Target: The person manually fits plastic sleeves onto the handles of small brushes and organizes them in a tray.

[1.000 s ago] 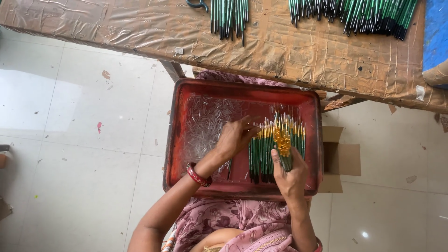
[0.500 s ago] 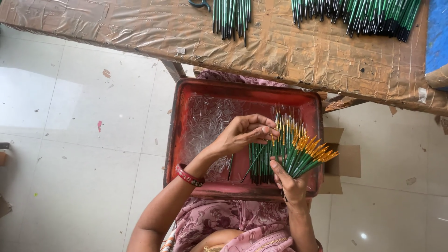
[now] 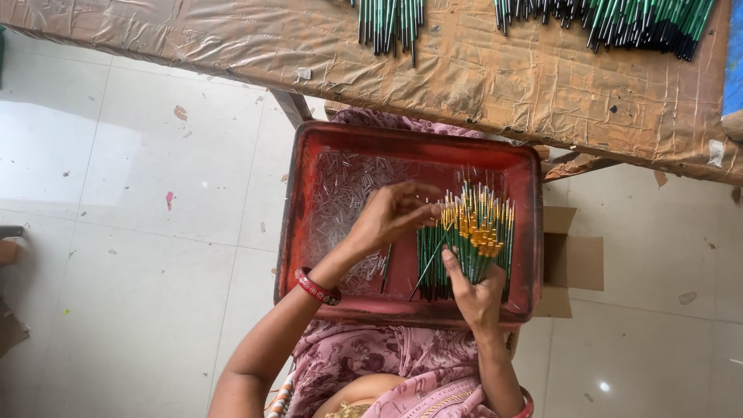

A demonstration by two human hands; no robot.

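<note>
Brushes (image 3: 474, 236) in R hand (image 3: 474, 290) grip – L hand (image 3: 393, 215) touching

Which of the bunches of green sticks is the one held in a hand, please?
The bunch with yellow tips over the red tray, gripped by the right hand; the other bunches lie untouched on the table.

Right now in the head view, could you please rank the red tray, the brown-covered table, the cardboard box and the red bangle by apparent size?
1. brown-covered table, though cut off by the frame.
2. red tray.
3. cardboard box, partly hidden behind the tray.
4. red bangle on the left wrist.
</note>
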